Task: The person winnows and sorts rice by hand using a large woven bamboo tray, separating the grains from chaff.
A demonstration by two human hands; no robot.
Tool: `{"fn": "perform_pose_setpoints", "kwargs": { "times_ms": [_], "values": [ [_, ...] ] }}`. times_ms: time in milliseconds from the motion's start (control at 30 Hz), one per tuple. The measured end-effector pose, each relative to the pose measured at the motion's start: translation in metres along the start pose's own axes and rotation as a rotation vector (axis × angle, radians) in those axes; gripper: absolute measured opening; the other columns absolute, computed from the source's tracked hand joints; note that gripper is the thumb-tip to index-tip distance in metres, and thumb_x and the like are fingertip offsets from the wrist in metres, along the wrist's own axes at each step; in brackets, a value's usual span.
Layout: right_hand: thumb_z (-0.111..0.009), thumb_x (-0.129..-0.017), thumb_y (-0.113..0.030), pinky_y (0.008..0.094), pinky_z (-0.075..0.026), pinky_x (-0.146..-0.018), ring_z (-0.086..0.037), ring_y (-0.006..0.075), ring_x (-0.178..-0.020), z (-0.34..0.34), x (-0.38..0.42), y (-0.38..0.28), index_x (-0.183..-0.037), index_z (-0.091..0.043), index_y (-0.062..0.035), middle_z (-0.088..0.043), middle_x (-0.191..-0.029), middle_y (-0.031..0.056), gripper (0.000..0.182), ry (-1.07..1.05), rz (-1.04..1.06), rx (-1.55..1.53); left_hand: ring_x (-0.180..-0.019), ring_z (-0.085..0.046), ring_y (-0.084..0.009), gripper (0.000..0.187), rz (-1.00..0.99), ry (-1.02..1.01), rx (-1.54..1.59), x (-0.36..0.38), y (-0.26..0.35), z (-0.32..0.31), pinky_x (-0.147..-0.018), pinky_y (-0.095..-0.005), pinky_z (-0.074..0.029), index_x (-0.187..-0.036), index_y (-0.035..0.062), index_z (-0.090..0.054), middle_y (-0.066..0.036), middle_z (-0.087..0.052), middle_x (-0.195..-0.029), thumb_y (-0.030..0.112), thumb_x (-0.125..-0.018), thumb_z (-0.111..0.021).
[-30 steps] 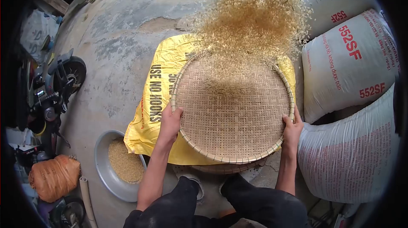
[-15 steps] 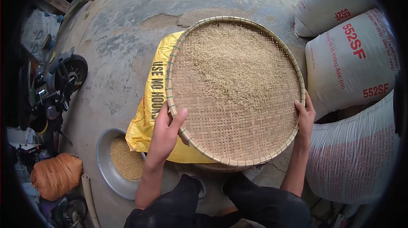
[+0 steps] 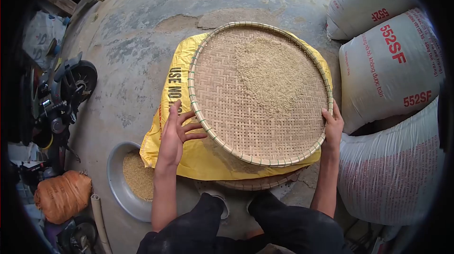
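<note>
A round woven bamboo winnowing tray (image 3: 227,117) with a green-tied rim fills the middle of the view. Pale unhusked-looking grain (image 3: 272,76) lies in a heap on its upper right part. My right hand (image 3: 333,125) grips the tray's right rim, thumb over the top. At the lower left rim, my left hand (image 3: 176,131) is open with fingers spread, the fingertips reaching close to the edge. Beneath the tray spreads a yellow sack (image 3: 182,162) with dark printing. The rim of another woven basket (image 3: 262,184) shows under the sack.
A metal basin (image 3: 115,178) with grain stands at lower left. Large full white sacks (image 3: 373,72) line the right side. To the left are a motorbike (image 3: 61,98), an orange bundle (image 3: 63,196) and a pole (image 3: 99,223). Concrete floor (image 3: 127,65) surrounds the sack.
My left hand has let go of the rim and spread its fingers. The tray looks lower over the sack, its near edge farther from me, and the grain heap is more compact and farther right.
</note>
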State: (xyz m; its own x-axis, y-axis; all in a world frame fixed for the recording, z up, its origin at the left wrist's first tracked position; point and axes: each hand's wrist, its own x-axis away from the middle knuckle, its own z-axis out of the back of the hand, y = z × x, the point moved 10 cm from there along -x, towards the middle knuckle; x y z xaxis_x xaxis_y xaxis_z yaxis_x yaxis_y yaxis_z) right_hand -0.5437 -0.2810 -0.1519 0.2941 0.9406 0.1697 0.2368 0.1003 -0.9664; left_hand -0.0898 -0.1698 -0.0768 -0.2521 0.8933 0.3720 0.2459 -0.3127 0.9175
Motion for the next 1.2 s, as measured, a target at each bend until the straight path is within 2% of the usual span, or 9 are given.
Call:
{"fn": "perform_pose_setpoints", "kwargs": {
  "times_ms": [133, 167, 300, 367, 433, 467, 567, 1000, 1200],
  "values": [
    [-0.06, -0.086, 0.006, 0.0252, -0.051, -0.089, -0.064, 0.0144, -0.099, -0.017, 0.011, -0.013, -0.142, -0.047, 0.0077, -0.064, -0.122, 0.0148, 0.058, -0.144, -0.041, 0.165, -0.108, -0.063, -0.0213, 0.059, -0.041, 0.047, 0.136, -0.014, -0.02, 0.005, -0.094, -0.0341, -0.051, -0.145, -0.0035, -0.04, -0.017, -0.058, -0.13, 0.041, -0.106, -0.044],
    [-0.06, -0.086, 0.007, 0.0255, -0.051, -0.089, -0.064, 0.0148, -0.1, -0.016, 0.014, -0.009, -0.142, -0.046, 0.0079, -0.064, -0.123, 0.0154, 0.058, -0.144, -0.061, 0.21, -0.108, -0.062, -0.0199, 0.041, -0.068, 0.139, 0.022, -0.012, -0.023, 0.013, -0.096, -0.033, -0.048, -0.135, -0.0041, -0.051, -0.014, -0.061, -0.126, 0.023, -0.103, -0.052],
    [-0.059, -0.086, 0.006, 0.0259, -0.05, -0.091, -0.064, 0.0158, -0.104, -0.016, 0.016, 0.002, -0.143, -0.045, 0.0082, -0.062, -0.126, 0.0163, 0.059, -0.162, -0.049, 0.283, -0.106, -0.062, -0.0185, 0.036, 0.01, 0.141, -0.108, -0.025, -0.047, 0.02, -0.094, -0.032, -0.049, -0.131, -0.0045, -0.052, -0.012, -0.064, -0.12, 0.006, -0.097, -0.052],
    [-0.059, -0.086, 0.006, 0.0256, -0.05, -0.091, -0.064, 0.0157, -0.104, -0.025, 0.024, -0.003, -0.143, -0.045, 0.008, -0.062, -0.126, 0.0163, 0.059, -0.165, -0.025, 0.302, -0.105, -0.062, -0.0182, 0.036, -0.132, 0.13, -0.105, -0.022, -0.028, 0.019, -0.093, -0.0318, -0.049, -0.131, -0.0046, -0.051, -0.012, -0.064, -0.12, 0.007, -0.098, -0.053],
    [-0.058, -0.087, 0.006, 0.0261, -0.049, -0.093, -0.063, 0.0158, -0.105, -0.034, 0.045, -0.051, -0.144, -0.045, 0.0071, -0.061, -0.129, 0.0167, 0.059, -0.044, 0.249, 0.087, -0.104, -0.062, -0.0175, 0.036, -0.426, 0.113, -0.052, -0.005, 0.015, 0.006, -0.093, -0.0314, -0.049, -0.132, -0.0049, -0.05, -0.012, -0.063, -0.12, 0.008, -0.098, -0.054],
    [-0.058, -0.087, 0.006, 0.0261, -0.049, -0.093, -0.063, 0.0158, -0.105, -0.032, 0.043, -0.051, -0.144, -0.045, 0.0071, -0.061, -0.129, 0.0167, 0.059, -0.045, 0.247, 0.09, -0.104, -0.062, -0.0175, 0.036, -0.422, 0.114, -0.051, -0.008, 0.012, 0.008, -0.093, -0.0314, -0.049, -0.132, -0.0049, -0.05, -0.012, -0.063, -0.12, 0.008, -0.098, -0.054],
    [-0.056, -0.088, 0.005, 0.0276, -0.048, -0.094, -0.062, 0.0173, -0.107, -0.008, 0.021, -0.004, -0.145, -0.043, 0.0071, -0.06, -0.13, 0.0182, 0.058, -0.125, -0.047, 0.427, -0.101, -0.062, -0.0172, 0.035, -0.023, 0.119, -0.223, -0.039, -0.048, 0.019, -0.091, -0.0311, -0.05, -0.129, -0.0065, -0.052, -0.012, -0.066, -0.114, 0.005, -0.096, -0.053],
    [-0.055, -0.088, 0.008, 0.0285, -0.05, -0.091, -0.063, 0.0178, -0.107, 0.023, 0.048, -0.057, -0.143, -0.045, 0.0081, -0.06, -0.13, 0.0189, 0.057, -0.01, -0.037, 0.403, -0.096, -0.064, -0.0164, 0.036, -0.085, 0.037, -0.226, -0.032, -0.044, -0.018, -0.088, -0.0301, -0.052, -0.129, -0.0064, -0.053, -0.012, -0.065, -0.115, 0.004, -0.095, -0.054],
    [-0.055, -0.089, 0.007, 0.0276, -0.051, -0.089, -0.065, 0.017, -0.102, -0.03, 0.064, -0.109, -0.144, -0.044, 0.0078, -0.063, -0.127, 0.0192, 0.056, -0.027, 0.284, 0.393, -0.107, -0.063, -0.0179, 0.037, -0.054, 0.043, 0.115, -0.014, -0.008, -0.003, -0.096, -0.032, -0.05, -0.13, -0.0064, -0.052, -0.013, -0.065, -0.119, 0.005, -0.095, -0.054]
  ]
}}
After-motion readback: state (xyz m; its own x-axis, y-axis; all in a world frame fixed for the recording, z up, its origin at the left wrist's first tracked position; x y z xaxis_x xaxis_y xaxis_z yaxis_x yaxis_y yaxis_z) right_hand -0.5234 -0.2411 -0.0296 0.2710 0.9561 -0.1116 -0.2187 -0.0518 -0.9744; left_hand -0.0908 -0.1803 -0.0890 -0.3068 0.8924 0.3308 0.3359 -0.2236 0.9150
